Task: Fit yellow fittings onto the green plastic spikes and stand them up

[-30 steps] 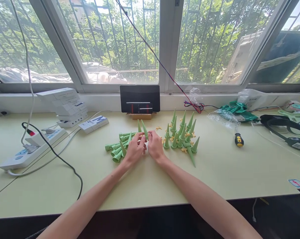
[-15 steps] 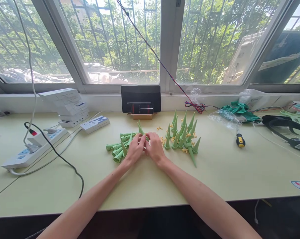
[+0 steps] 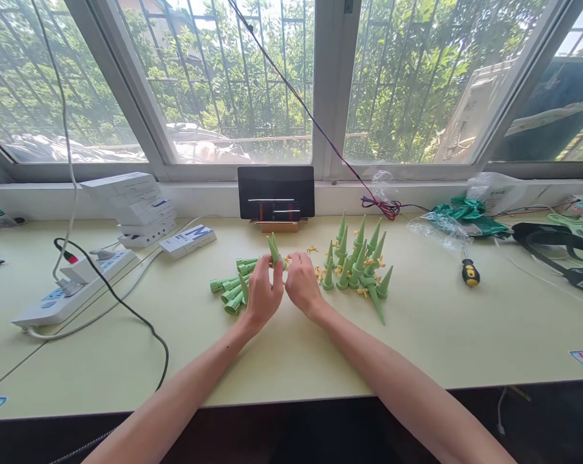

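Note:
My left hand (image 3: pixel 265 290) is closed around a green watering spike (image 3: pixel 275 251), its pointed tip up above the fingers. Close beside it, my right hand (image 3: pixel 303 283) has its fingers curled together near a small yellow valve (image 3: pixel 286 262); whether it grips the valve is hidden. Another green tip shows right behind the held spike. To the left of my hands lie several green ribbed tubes (image 3: pixel 232 301) in a pile, with a green cone among them. On the right, several green spikes (image 3: pixel 355 270) stand points up, many with yellow valves, and one lies tilted at the front.
Loose yellow valves (image 3: pixel 312 249) lie behind my right hand. A tablet and phone (image 3: pixel 276 193) stand at the back. At left are a power strip (image 3: pixel 78 290), cables and white boxes (image 3: pixel 131 206); at right, a screwdriver (image 3: pixel 470 273), plastic wrapping and a black strap.
My hands have drawn slightly apart at the fingertips. The left hand has turned more upright, and more of the green spike shows above it. The view has shifted slightly.

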`<state>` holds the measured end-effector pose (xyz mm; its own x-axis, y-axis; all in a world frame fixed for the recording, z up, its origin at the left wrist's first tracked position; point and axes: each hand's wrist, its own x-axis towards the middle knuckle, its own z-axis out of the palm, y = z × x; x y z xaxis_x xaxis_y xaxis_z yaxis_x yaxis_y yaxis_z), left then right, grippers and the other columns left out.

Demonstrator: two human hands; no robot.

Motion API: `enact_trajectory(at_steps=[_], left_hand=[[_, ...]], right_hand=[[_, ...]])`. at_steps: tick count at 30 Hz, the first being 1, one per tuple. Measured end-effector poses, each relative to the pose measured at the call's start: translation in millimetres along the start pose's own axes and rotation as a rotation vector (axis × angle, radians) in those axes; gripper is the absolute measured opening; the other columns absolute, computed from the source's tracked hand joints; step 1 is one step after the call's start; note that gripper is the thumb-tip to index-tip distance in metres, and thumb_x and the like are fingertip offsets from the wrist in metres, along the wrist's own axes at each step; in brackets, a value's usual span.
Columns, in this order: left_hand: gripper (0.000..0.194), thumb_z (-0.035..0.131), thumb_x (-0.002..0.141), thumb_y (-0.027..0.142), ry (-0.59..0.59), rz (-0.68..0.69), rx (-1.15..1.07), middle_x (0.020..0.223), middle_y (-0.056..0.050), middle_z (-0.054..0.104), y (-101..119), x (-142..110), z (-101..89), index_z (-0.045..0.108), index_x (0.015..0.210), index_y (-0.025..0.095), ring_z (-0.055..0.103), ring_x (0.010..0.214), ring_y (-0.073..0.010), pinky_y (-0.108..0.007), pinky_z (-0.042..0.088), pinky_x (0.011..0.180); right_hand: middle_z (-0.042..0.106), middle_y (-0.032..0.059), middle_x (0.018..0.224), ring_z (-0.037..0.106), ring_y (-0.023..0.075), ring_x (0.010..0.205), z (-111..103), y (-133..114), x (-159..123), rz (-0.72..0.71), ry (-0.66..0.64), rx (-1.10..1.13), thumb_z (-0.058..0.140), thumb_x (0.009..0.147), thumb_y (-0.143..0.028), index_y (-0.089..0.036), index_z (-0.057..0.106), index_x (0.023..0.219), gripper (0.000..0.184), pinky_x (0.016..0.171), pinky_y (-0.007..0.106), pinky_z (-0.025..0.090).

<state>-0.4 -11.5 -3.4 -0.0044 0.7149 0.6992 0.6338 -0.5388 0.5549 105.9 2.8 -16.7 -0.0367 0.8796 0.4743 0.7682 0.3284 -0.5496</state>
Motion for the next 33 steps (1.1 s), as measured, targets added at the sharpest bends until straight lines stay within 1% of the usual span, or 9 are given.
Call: enact_trajectory(at_steps=[4, 6, 9, 12, 16, 20, 26, 29, 33], left_hand=[[0.017, 0.043, 0.096, 0.034, -0.051, -0.016, -0.035, 0.086, -0.004, 0.068, 1.9, -0.4, -0.7, 0.052, 0.090, 0.021, 0.064, 0.078, -0.0192, -0.030, 0.046, 0.072], [0.018, 0.043, 0.096, 0.035, -0.093, -0.041, -0.065, 0.081, -0.003, 0.066, 2.2, -0.8, -0.5, 0.052, 0.088, 0.021, 0.063, 0.074, -0.0182, -0.028, 0.046, 0.068], [0.019, 0.043, 0.096, 0.036, -0.125, -0.052, -0.110, 0.079, -0.002, 0.064, 2.4, -1.8, 0.2, 0.051, 0.088, 0.021, 0.061, 0.071, -0.0168, -0.028, 0.046, 0.068], [0.020, 0.042, 0.096, 0.036, -0.148, -0.062, -0.154, 0.082, -0.002, 0.064, 2.6, -2.6, 1.0, 0.052, 0.089, 0.021, 0.060, 0.071, -0.0158, -0.028, 0.048, 0.069], [0.022, 0.042, 0.096, 0.039, -0.163, -0.088, -0.199, 0.083, -0.003, 0.064, 3.7, -2.4, 1.0, 0.054, 0.092, 0.020, 0.061, 0.072, -0.0157, -0.028, 0.050, 0.071], [0.024, 0.043, 0.096, 0.040, -0.166, -0.110, -0.238, 0.089, -0.004, 0.066, 4.3, -1.7, 1.0, 0.055, 0.093, 0.020, 0.062, 0.074, -0.0155, -0.028, 0.052, 0.071], [0.026, 0.045, 0.094, 0.043, -0.141, -0.123, -0.243, 0.084, -0.003, 0.065, -0.4, -1.3, 3.2, 0.054, 0.088, 0.020, 0.062, 0.073, -0.0162, -0.028, 0.053, 0.066], [0.025, 0.046, 0.094, 0.043, -0.134, -0.117, -0.240, 0.082, -0.003, 0.063, -2.7, -1.1, 3.7, 0.055, 0.089, 0.020, 0.061, 0.073, -0.0164, -0.027, 0.053, 0.063], [0.025, 0.047, 0.094, 0.043, -0.121, -0.116, -0.241, 0.082, -0.003, 0.064, -1.9, -0.5, 2.9, 0.055, 0.088, 0.020, 0.061, 0.070, -0.0153, -0.027, 0.054, 0.063]], right_hand=[[0.053, 0.0160, 0.118, 0.049, 0.0257, 0.109, -0.4, 5.3, 27.4, 0.088, -0.102, -0.230, 0.042, 0.087, -0.008, -0.015, 0.057, 0.104, 0.025, 0.090, 0.034, 0.039], [0.052, 0.0177, 0.121, 0.048, 0.0280, 0.113, 1.7, 8.7, 43.6, 0.138, -0.162, -0.304, 0.044, 0.089, -0.013, -0.015, 0.058, 0.107, 0.023, 0.094, 0.037, 0.037], [0.046, 0.0215, 0.133, 0.041, 0.0318, 0.126, 9.4, 15.4, 63.5, 0.308, -0.223, -0.353, 0.037, 0.097, -0.030, -0.014, 0.055, 0.120, 0.032, 0.101, 0.043, 0.031], [0.045, 0.0279, 0.135, 0.037, 0.0373, 0.130, 18.7, 21.0, 71.0, 0.400, -0.248, -0.364, 0.037, 0.097, -0.041, -0.009, 0.053, 0.123, 0.044, 0.100, 0.049, 0.029], [0.043, 0.0293, 0.137, 0.040, 0.0381, 0.128, 22.1, 20.0, 60.6, 0.442, -0.249, -0.372, 0.032, 0.098, -0.048, -0.008, 0.053, 0.127, 0.054, 0.101, 0.051, 0.028], [0.040, 0.0291, 0.141, 0.038, 0.0372, 0.130, 16.0, 12.1, 42.0, 0.376, -0.233, -0.378, 0.035, 0.097, -0.046, -0.005, 0.052, 0.130, 0.055, 0.107, 0.051, 0.021], [0.023, 0.0229, 0.155, 0.018, 0.0376, 0.142, 13.5, 1.2, 27.8, 0.412, -0.341, -0.330, 0.049, 0.090, -0.036, -0.005, 0.035, 0.146, 0.066, 0.112, 0.050, 0.013], [0.023, 0.0218, 0.155, 0.018, 0.0352, 0.143, 14.1, -4.2, 21.3, 0.404, -0.329, -0.316, 0.046, 0.090, -0.032, -0.005, 0.036, 0.145, 0.062, 0.114, 0.047, 0.012], [0.025, 0.0223, 0.155, 0.019, 0.0355, 0.143, 13.2, -9.1, 12.4, 0.366, -0.326, -0.269, 0.049, 0.089, -0.040, -0.008, 0.036, 0.145, 0.066, 0.113, 0.047, 0.013]])
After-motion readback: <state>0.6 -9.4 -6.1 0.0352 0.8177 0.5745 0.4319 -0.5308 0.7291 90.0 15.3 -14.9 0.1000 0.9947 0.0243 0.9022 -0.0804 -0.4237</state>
